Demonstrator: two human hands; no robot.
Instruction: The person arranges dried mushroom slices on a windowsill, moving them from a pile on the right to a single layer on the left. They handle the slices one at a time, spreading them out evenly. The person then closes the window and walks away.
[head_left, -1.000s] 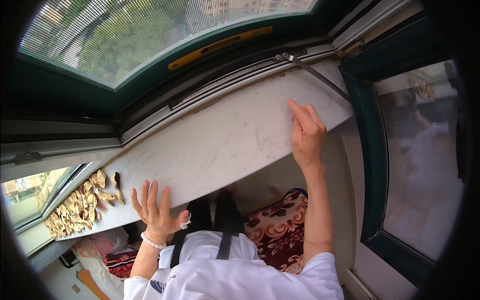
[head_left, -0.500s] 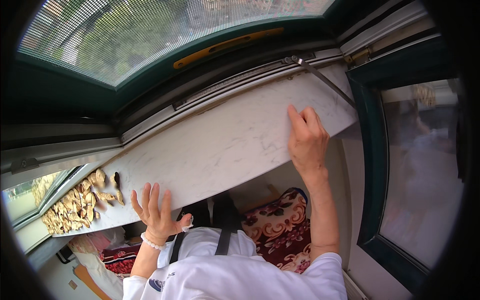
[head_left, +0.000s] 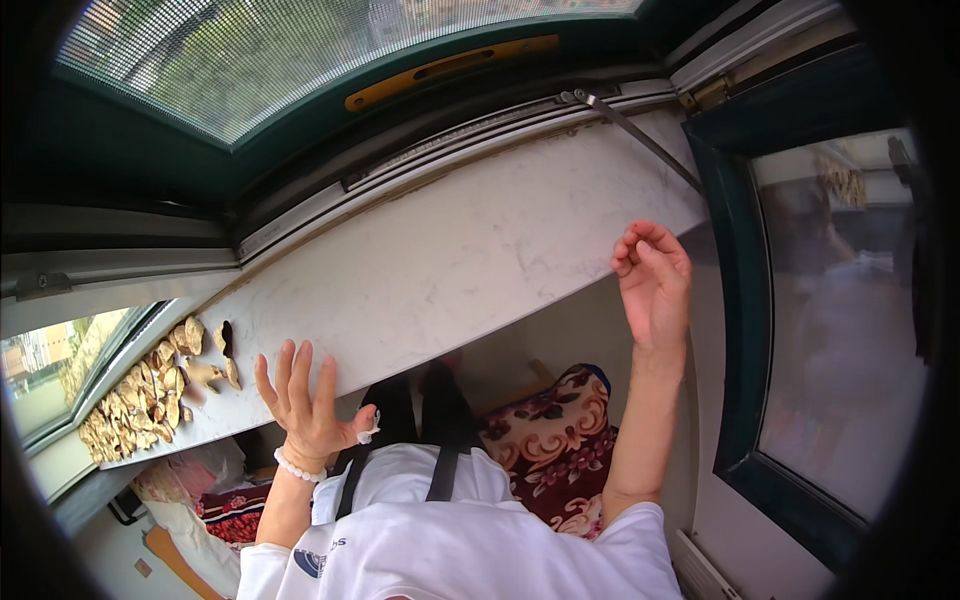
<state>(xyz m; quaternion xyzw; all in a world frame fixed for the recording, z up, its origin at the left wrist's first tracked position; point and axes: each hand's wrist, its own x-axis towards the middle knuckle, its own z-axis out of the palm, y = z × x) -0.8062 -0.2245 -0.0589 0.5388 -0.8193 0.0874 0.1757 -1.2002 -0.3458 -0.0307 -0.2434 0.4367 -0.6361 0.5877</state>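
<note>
A white marble windowsill (head_left: 470,250) runs across the view below a green-framed window with a mesh screen (head_left: 250,70). My left hand (head_left: 305,405) hovers at the sill's near edge, palm up, fingers spread, holding nothing. My right hand (head_left: 652,280) is lifted just off the sill's right end, fingers loosely curled and empty. A pile of dried brownish pieces (head_left: 145,385) lies on the sill to the left of my left hand.
An open green-framed window pane (head_left: 840,330) stands at the right, held by a metal stay arm (head_left: 640,135). Below the sill are a patterned red and cream cushion (head_left: 555,450) and my white shirt with dark straps (head_left: 470,540).
My right hand has lifted off the sill's surface, dropped toward its right end and curled its fingers. My left hand has stayed near the sill's edge.
</note>
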